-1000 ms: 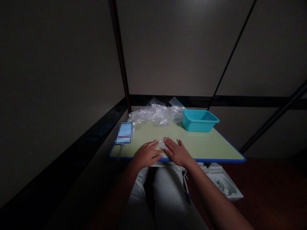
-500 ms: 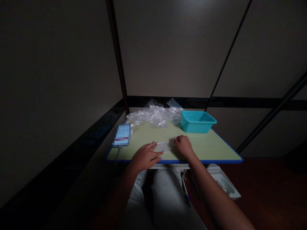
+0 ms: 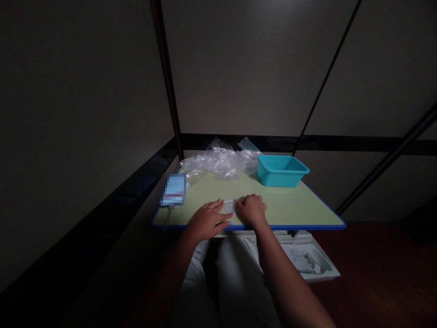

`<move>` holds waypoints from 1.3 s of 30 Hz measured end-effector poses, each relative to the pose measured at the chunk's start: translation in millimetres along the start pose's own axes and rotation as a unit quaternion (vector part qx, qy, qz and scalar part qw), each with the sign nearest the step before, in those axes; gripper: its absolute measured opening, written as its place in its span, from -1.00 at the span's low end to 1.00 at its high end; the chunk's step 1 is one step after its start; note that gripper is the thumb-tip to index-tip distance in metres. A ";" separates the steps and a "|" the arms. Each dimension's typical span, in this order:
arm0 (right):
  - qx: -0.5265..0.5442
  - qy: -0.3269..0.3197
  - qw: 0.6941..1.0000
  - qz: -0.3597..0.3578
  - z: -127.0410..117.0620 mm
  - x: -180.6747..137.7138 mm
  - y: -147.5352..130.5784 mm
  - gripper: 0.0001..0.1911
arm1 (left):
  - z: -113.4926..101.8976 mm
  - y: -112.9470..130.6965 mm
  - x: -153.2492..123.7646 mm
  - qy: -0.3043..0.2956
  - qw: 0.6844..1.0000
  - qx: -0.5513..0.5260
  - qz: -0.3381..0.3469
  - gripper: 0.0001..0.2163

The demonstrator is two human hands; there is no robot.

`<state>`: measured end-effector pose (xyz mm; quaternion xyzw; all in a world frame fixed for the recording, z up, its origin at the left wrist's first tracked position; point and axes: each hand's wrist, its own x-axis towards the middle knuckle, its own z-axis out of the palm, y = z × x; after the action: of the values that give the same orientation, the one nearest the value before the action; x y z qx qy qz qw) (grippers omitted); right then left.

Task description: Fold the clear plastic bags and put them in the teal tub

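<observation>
A small clear plastic bag (image 3: 230,207) lies near the front edge of the green table (image 3: 293,209). My left hand (image 3: 206,221) rests flat on the table with its fingers stretched out, touching the bag's left side. On the bag's right side my right hand (image 3: 251,209) presses down with the fingers curled. Most of the bag is hidden between the two hands.
A heap of clear plastic bags (image 3: 218,162) lies at the back of the table. A teal tub (image 3: 282,170) stands at the back right. A blurred card (image 3: 174,190) hangs at the left edge. A white tray (image 3: 309,259) sits on the floor below, right of my legs.
My right hand went from flat to curled, drew off to the right, then came back against the small bag. The left hand stayed flat in place.
</observation>
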<state>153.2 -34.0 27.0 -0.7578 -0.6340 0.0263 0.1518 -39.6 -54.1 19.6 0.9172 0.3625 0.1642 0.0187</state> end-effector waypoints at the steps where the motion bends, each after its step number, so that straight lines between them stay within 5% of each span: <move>1: 0.000 -0.002 1.000 -0.003 -0.1 -0.5 -1.5 -0.52 | 0.0 0.1 -0.1 0.001 1.000 -0.002 0.000 -0.66; 13: 0.107 -0.055 0.993 0.018 -3.8 3.0 -9.8 -0.56 | -0.7 0.3 -0.4 0.004 1.000 -0.011 -0.003 -0.66; 27: 0.082 -0.065 0.994 -0.014 -2.7 10.6 -7.2 -0.73 | 0.8 0.4 -1.2 0.016 1.000 -0.006 -0.002 -0.68; 39: 0.108 -0.090 0.989 -0.042 -2.4 20.4 -1.8 -0.61 | 1.7 0.3 -0.6 0.013 1.000 0.003 -0.007 -0.67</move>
<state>156.0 -14.4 32.9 -0.7042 -0.6700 0.1561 0.1756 -39.3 -54.6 17.8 0.9124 0.3697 0.1751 0.0126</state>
